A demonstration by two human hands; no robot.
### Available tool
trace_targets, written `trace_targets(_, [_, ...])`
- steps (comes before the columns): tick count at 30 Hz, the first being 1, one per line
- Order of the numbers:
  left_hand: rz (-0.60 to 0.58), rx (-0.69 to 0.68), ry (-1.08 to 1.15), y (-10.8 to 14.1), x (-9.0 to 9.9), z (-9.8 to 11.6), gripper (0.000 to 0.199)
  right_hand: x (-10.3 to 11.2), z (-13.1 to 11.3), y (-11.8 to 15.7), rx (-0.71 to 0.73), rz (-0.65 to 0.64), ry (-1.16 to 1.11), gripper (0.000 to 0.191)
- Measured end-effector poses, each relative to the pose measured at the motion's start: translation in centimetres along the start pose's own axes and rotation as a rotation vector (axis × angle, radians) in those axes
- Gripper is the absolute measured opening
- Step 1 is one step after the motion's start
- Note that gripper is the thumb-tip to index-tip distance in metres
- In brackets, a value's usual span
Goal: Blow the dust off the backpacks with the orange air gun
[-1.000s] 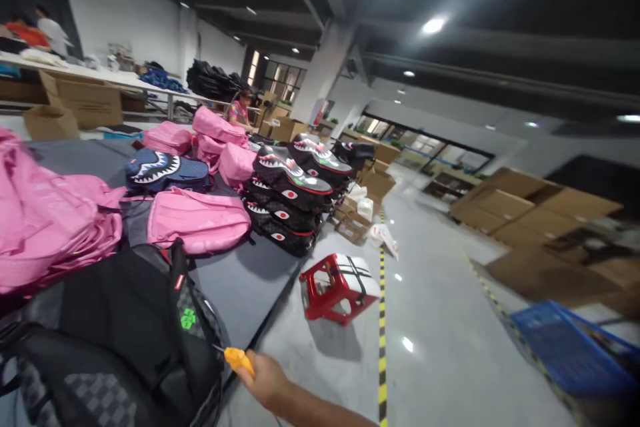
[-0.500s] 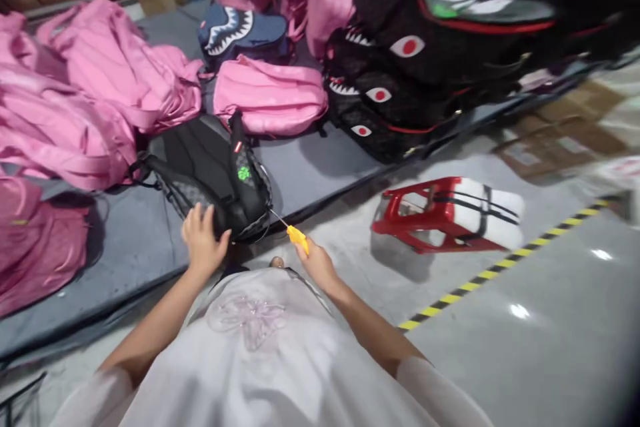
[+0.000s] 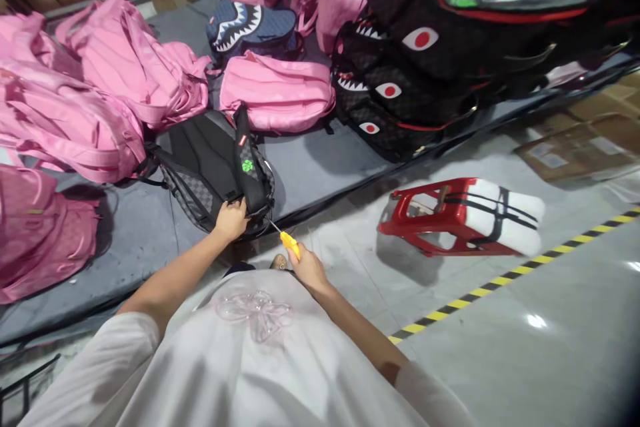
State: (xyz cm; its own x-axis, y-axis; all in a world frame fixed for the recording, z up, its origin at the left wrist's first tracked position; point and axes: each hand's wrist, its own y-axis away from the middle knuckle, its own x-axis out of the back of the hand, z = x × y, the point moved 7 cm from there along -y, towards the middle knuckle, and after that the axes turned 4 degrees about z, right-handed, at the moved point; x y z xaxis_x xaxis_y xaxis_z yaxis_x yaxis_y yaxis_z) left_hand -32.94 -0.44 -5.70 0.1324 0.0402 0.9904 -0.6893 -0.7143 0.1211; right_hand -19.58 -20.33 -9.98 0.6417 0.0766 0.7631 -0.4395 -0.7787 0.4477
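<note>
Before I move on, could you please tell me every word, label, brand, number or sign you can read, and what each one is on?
No text can be read with certainty.
Red tag on the strap of the black backpack: too small to read.
Green mark on the same strap: too blurred to tell if it is lettering.
White labels on the cardboard box: too blurred to read.

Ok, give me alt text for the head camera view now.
The left hand touches a black backpack on a gray table while the right hand holds a yellow tool at the backpack's edge. Pink backpacks and stacked black bags lie nearby, and a red stool is on the floor.
</note>
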Motion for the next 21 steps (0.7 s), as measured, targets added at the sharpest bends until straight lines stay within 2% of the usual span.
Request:
trace_targets(4, [-0.102, 0.031, 0.030, -0.9, 0.7, -1.8, 0.047, 0.4, -0.4, 0.6, 0.026, 0.019, -0.045, 0.032])
trace_targets(6, [-0.134, 0.012, 0.006, -1.1, 0.7, -1.8, 0.049, 0.5, -0.2, 1.0, 0.026, 0.017, -0.053, 0.031])
trace_targets(10, [-0.113, -0.078, -0.023, -1.2, 0.6, -0.7, 0.058, 0.6, 0.2, 1.1, -0.011, 0.032, -0.041, 0.030])
trace_targets(15, [-0.205, -0.039, 0.012, -2.5, 0.3, -1.5, 0.053, 1.1, 0.3, 0.5, -0.034, 0.054, -0.062, 0.031])
trace_targets(17, [-0.220, -0.012, 0.089, -2.6, 0.6, -1.9, 0.046, 1.1, 0.7, 0.3, -0.014, 0.070, -0.159, 0.030])
trace_targets(18, [-0.177, 0.024, 0.155, -2.1, 1.0, -2.2, 0.041, 1.0, 0.9, 0.3, 0.003, 0.073, -0.245, 0.029])
trace_targets(19, [-0.087, 0.077, 0.235, -1.3, 1.6, -2.6, 0.037, 0.8, 1.0, 0.3, 0.021, 0.070, -0.348, 0.029])
trace_targets(21, [0.180, 0.198, 0.400, 2.0, 2.7, -3.2, 0.037, 0.3, 1.2, 0.2, 0.024, 0.061, -0.544, 0.032])
